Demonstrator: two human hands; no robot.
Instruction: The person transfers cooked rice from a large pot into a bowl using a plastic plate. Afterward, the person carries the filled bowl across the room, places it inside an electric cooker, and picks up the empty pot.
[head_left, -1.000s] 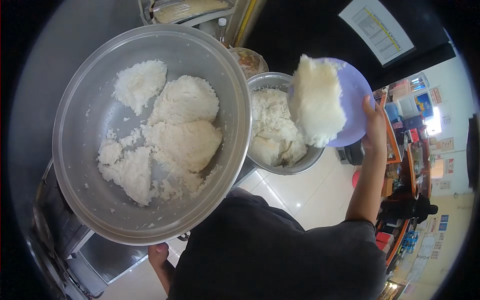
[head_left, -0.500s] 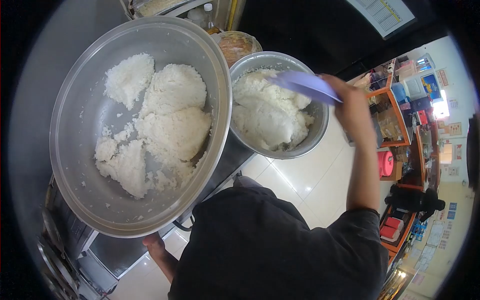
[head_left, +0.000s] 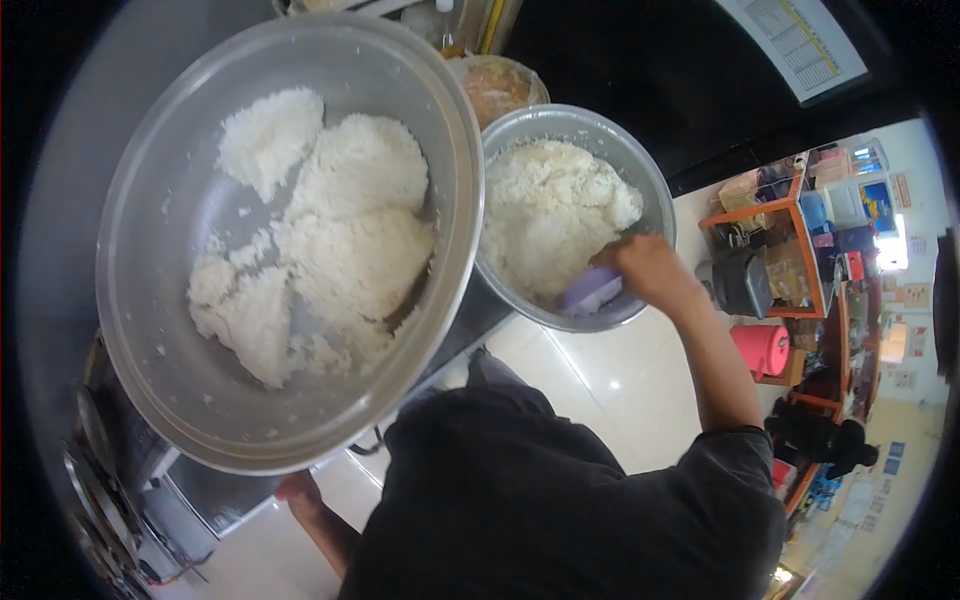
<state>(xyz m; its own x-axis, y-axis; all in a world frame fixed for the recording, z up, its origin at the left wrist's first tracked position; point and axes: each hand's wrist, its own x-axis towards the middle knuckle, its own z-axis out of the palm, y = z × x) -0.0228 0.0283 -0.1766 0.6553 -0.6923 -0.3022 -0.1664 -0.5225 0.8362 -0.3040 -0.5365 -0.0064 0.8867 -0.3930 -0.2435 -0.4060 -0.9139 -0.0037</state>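
A wide metal basin with several clumps of white rice fills the left side of the view. My left hand is at its near rim, with its fingers hidden beneath the basin. To the right, a smaller metal pot holds a mound of rice. My right hand grips a purple plate, seen partly edge-on, low inside the pot near its near right wall. Some white rice shows against the plate.
A plastic-covered container of food and a bottle stand behind the pot. Pan lids are at lower left. Farther right are a grey bin, a pink container, shelving and a person in dark clothing.
My right hand has brought the purple plate from the pot's right side down into it. The rice slab that was on the plate has joined the pot's mound. My left hand stays near the basin's rim.
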